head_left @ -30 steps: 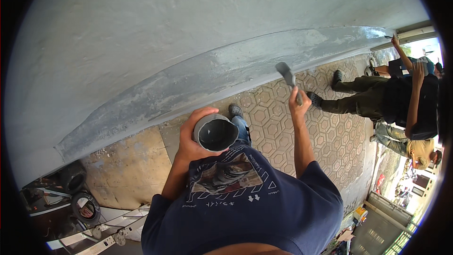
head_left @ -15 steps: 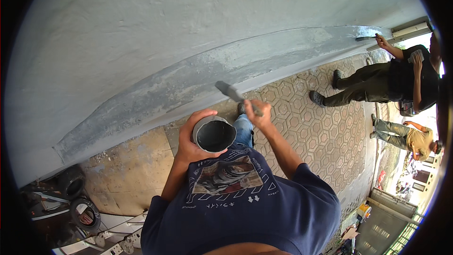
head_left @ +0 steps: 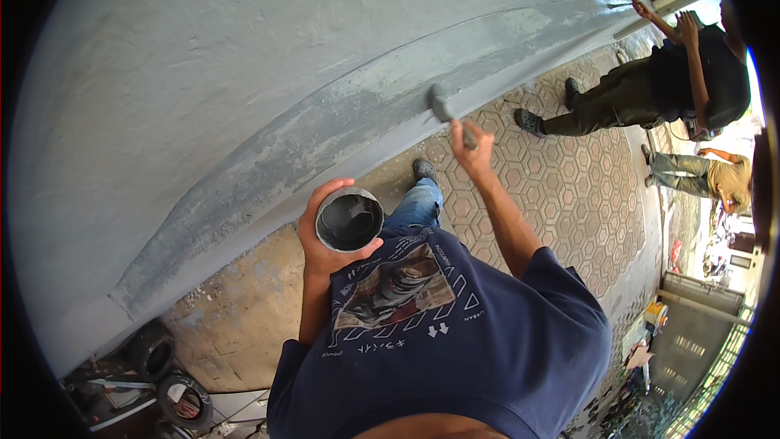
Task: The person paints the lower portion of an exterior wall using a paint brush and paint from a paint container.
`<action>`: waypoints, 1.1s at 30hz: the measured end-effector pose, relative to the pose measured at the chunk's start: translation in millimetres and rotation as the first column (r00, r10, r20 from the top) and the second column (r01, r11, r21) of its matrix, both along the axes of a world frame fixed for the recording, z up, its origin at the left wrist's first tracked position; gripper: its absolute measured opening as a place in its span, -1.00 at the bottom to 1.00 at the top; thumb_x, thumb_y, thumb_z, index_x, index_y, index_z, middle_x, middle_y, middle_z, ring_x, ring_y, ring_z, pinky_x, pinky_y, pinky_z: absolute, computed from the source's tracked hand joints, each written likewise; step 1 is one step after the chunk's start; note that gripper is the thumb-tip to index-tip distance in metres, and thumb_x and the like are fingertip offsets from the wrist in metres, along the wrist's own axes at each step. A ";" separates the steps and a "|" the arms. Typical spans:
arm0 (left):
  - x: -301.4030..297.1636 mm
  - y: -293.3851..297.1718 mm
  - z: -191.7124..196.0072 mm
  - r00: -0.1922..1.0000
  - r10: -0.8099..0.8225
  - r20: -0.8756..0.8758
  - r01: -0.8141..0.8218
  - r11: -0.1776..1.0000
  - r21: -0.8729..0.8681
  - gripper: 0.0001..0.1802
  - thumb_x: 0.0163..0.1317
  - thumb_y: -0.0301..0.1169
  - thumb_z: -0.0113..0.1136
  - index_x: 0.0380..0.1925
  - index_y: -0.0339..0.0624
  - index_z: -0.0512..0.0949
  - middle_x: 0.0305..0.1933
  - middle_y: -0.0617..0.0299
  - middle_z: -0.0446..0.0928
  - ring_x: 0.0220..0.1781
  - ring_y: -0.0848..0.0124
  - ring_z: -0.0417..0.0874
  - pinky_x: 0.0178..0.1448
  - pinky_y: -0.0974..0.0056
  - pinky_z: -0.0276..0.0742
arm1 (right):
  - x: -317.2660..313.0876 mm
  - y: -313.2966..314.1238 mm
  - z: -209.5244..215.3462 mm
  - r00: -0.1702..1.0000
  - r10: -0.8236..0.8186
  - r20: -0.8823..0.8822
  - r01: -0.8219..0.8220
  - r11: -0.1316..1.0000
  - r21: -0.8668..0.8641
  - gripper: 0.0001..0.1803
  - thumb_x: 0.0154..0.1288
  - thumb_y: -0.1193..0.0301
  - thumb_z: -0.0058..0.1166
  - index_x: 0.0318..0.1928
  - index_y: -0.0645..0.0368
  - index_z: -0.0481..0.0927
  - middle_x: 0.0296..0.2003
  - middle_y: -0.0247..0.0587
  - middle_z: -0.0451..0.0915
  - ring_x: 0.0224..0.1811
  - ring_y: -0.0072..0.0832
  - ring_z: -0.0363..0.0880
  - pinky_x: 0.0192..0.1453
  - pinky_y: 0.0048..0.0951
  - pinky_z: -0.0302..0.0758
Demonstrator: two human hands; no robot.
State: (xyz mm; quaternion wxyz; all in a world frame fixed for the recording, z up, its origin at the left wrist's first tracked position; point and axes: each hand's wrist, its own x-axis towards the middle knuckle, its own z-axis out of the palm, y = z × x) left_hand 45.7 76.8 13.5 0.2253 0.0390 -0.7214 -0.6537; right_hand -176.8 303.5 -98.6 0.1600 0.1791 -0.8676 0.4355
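My left hand [head_left: 318,236] is wrapped round a round grey cup [head_left: 350,219] in front of my chest, its open mouth showing dark grey paint inside. In my right hand [head_left: 474,149] is the handle of a paintbrush [head_left: 440,106], held out ahead and to the right of the cup. The brush head is slightly blurred and lies over the dark grey painted band [head_left: 341,114] along the foot of the wall; whether the bristles touch it I cannot tell. Patchy, lighter streaks show within the band.
To the right a co-worker in dark clothes [head_left: 626,97] holds a brush to the band's far end. Another person [head_left: 691,175] stands farther off. Hexagonal paving [head_left: 561,195] lies beside the wall. Old tyres [head_left: 185,401] and clutter sit at lower left.
My right hand and the brush have moved up and to the right along the band. The cup has shifted slightly left, and my view has turned somewhat.
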 end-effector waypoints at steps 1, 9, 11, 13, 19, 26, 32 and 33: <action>-0.6 -0.3 -2.5 1.000 0.000 0.001 0.000 1.000 0.024 -0.01 -0.39 -0.34 0.69 0.16 -0.29 0.42 0.16 0.03 0.52 0.10 0.29 0.60 0.18 0.23 0.54 | 20.2 -14.9 -2.6 1.000 -0.020 -0.001 0.020 1.000 -0.003 -0.70 0.26 0.36 0.22 -0.56 0.29 0.59 -0.71 0.10 0.49 -0.69 -0.06 0.54 -0.57 -0.21 0.41; -2.8 -5.7 -1.3 0.999 -0.029 -0.033 0.028 0.999 -0.027 0.05 -0.40 -0.33 0.64 0.22 -0.27 0.35 0.17 0.04 0.51 0.12 0.30 0.57 0.18 0.23 0.49 | 70.0 -37.5 -16.1 0.942 0.333 0.050 -0.330 0.942 -0.058 -0.72 0.25 0.38 0.24 -0.56 0.26 0.61 -0.68 0.01 0.53 -0.70 -0.15 0.52 -0.59 -0.21 0.42; 4.9 -9.4 -1.6 0.998 -0.035 -0.053 0.030 0.995 -0.094 0.06 -0.40 -0.32 0.65 0.23 -0.27 0.34 0.17 0.03 0.51 0.12 0.30 0.57 0.18 0.22 0.50 | 36.5 -10.1 -14.7 0.990 0.141 0.016 -0.140 0.990 -0.035 -0.70 0.25 0.35 0.25 -0.57 0.25 0.59 -0.67 0.03 0.53 -0.68 -0.07 0.52 -0.58 -0.20 0.43; 9.3 -9.8 -1.5 0.999 -0.026 -0.039 0.023 0.998 -0.066 0.05 -0.40 -0.32 0.65 0.22 -0.28 0.35 0.17 0.03 0.51 0.12 0.30 0.57 0.18 0.23 0.50 | -4.5 26.4 -10.2 0.993 -0.024 -0.111 0.026 1.000 0.013 -0.66 0.25 0.32 0.24 -0.59 0.27 0.58 -0.68 0.07 0.50 -0.67 -0.02 0.51 -0.59 -0.20 0.40; 20.9 -7.4 -2.1 1.000 0.008 -0.007 -0.008 1.000 -0.018 0.02 -0.40 -0.34 0.64 0.19 -0.31 0.37 0.16 0.04 0.52 0.11 0.31 0.58 0.17 0.23 0.51 | -43.9 58.9 -11.5 0.933 -0.260 -0.251 0.272 0.962 0.016 -0.67 0.26 0.34 0.22 -0.60 0.26 0.56 -0.70 0.10 0.47 -0.66 0.03 0.51 -0.60 -0.17 0.37; 18.4 1.3 -0.1 0.998 0.017 -0.052 -0.016 1.000 0.021 0.01 -0.37 -0.31 0.68 0.18 -0.32 0.39 0.15 0.03 0.53 0.08 0.33 0.61 0.18 0.26 0.52 | 58.7 -50.4 -7.8 0.979 0.205 0.007 -0.205 0.979 -0.006 -0.74 0.24 0.38 0.23 -0.55 0.24 0.59 -0.65 0.05 0.53 -0.67 -0.05 0.56 -0.59 -0.17 0.43; 16.4 4.4 1.3 0.998 0.018 -0.066 -0.017 1.000 0.015 0.00 -0.36 -0.32 0.68 0.18 -0.32 0.39 0.17 0.02 0.51 0.08 0.33 0.61 0.18 0.26 0.54 | 87.7 -81.4 -6.0 0.855 0.511 -0.089 -0.510 0.859 0.036 -0.77 0.22 0.38 0.24 -0.54 0.23 0.61 -0.62 0.03 0.56 -0.62 -0.05 0.57 -0.52 -0.17 0.47; 17.0 2.9 1.5 0.997 0.025 -0.067 -0.024 1.000 0.014 0.00 -0.36 -0.32 0.68 0.18 -0.32 0.39 0.17 0.02 0.51 0.08 0.33 0.61 0.18 0.26 0.54 | 76.2 -73.1 -9.1 0.896 0.442 -0.048 -0.443 0.896 -0.017 -0.76 0.22 0.38 0.23 -0.54 0.23 0.60 -0.61 0.03 0.56 -0.61 -0.05 0.57 -0.52 -0.17 0.47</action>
